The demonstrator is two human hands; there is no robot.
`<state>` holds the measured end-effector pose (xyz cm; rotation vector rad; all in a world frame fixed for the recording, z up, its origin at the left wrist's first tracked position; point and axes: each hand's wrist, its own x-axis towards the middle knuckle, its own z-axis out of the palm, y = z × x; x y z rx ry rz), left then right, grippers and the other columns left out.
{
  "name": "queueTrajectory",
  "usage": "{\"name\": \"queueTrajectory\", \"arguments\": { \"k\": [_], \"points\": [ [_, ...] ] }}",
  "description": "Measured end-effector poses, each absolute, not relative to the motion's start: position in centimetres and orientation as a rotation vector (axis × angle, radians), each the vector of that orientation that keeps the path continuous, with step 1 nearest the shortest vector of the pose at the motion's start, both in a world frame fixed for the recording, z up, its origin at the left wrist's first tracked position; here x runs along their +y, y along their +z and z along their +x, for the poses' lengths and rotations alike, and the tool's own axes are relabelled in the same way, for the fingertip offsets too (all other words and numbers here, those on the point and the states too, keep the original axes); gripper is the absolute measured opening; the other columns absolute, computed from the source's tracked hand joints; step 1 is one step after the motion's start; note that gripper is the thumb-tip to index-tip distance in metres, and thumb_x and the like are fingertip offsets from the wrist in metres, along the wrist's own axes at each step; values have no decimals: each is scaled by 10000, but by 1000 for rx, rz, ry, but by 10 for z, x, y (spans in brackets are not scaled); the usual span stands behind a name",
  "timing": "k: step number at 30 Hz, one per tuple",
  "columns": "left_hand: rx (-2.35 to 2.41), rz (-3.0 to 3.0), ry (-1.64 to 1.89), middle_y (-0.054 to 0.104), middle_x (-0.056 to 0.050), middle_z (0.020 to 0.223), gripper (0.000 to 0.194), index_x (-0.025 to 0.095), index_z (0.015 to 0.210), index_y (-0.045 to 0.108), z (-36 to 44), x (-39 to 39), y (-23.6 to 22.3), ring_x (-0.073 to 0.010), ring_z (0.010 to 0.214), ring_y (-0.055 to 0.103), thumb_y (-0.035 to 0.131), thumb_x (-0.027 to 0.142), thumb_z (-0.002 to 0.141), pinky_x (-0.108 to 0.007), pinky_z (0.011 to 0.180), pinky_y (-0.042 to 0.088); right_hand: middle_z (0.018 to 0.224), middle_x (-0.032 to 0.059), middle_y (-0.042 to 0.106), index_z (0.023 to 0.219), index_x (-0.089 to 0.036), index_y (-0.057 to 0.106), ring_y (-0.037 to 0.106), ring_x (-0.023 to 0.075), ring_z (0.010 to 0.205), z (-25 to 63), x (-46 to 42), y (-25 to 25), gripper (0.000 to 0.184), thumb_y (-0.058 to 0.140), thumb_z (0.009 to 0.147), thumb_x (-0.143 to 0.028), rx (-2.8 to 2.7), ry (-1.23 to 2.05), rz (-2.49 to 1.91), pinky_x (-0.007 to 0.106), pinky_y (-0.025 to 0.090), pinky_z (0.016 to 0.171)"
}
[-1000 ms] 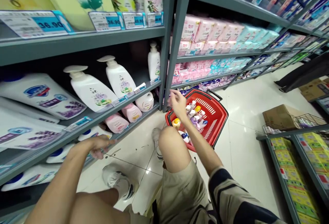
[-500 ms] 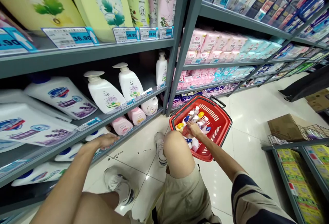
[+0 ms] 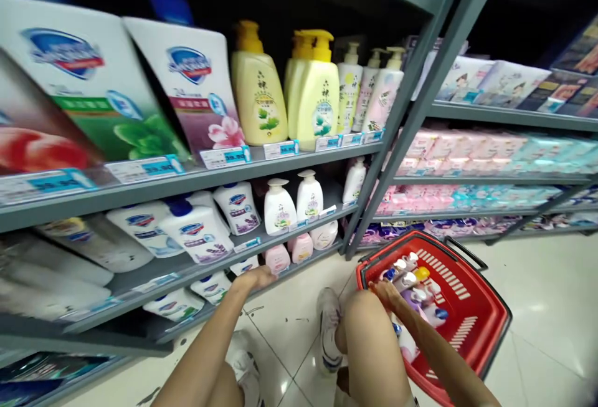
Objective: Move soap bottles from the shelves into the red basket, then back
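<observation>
Head view, angled down in a shop aisle: at lower right of the frame, a red basket (image 3: pixel 481 295) sits on the pale tiled floor (image 3: pixel 280 338), just beside a bent knee (image 3: pixel 367 329). Bottles (image 3: pixel 413 300) with white, yellow and blue tops are bunched at its left side, apparently because that is the side nearest the person, while its right side shows bare red wall. The right hand (image 3: pixel 387 295) is over the basket's near left edge, its fingers bent down toward the bottles; whether the grip is closed on one, I cannot tell. The left hand (image 3: pixel 255 277), at lower centre, has a loosely open grip with nothing seen in it, near pink bottles (image 3: pixel 278 257) on the bottom shelf; contact is unclear, though it may be there for balance. Above, white pump bottles (image 3: pixel 280 210) and yellow-topped bottles (image 3: pixel 321 95) stand with labels outward, probably so shoppers can read them, over price tags (image 3: pixel 228 156) along the shelf edges. At right, pink and aqua packs (image 3: pixel 467 148) line another shelf.
</observation>
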<state>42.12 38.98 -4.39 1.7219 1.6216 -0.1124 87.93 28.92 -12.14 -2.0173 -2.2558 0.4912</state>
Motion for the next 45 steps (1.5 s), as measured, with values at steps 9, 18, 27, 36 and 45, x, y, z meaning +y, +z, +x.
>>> {"name": "queueTrajectory", "arguments": {
  "k": [9,18,27,36,45],
  "points": [
    [1493,1747,32,795,-99,951,484,197,942,759,441,375,-21,-326,1003,720,723,633,736,-381,867,511,1076,176,759,1032,-222,710,728,345,1008,923,255,-3,279,609,872,-426,-2413,456,-1881,465,546,928],
    [874,1436,715,785,-177,1195,719,135,1186,745,496,344,53,-331,1151,717,670,766,849,-432,1015,546,637,0,626,754,-220,674,524,133,544,875,279,245,328,804,782,-520,-2194,563,-1573,264,383,513],
    [739,1313,856,782,-189,1217,761,142,1229,722,510,304,80,-334,1016,771,950,584,653,-477,906,646,706,-4,652,775,-152,718,561,113,624,736,372,199,419,911,673,-509,-1922,1144,-1108,237,431,568],
    [1015,985,1181,803,-224,1114,881,74,1120,743,433,330,58,-328,932,796,867,785,615,-439,842,666,1116,124,773,1184,-178,724,730,247,1010,637,379,83,716,687,832,-801,-1409,1115,-940,387,607,909],
    [1016,950,1273,801,-224,1077,933,94,1091,745,432,336,54,-311,876,796,623,938,715,-373,741,658,1137,88,784,1154,-210,757,729,264,1003,623,375,70,548,760,857,-670,-1511,1240,-995,367,618,838]
  ]
}}
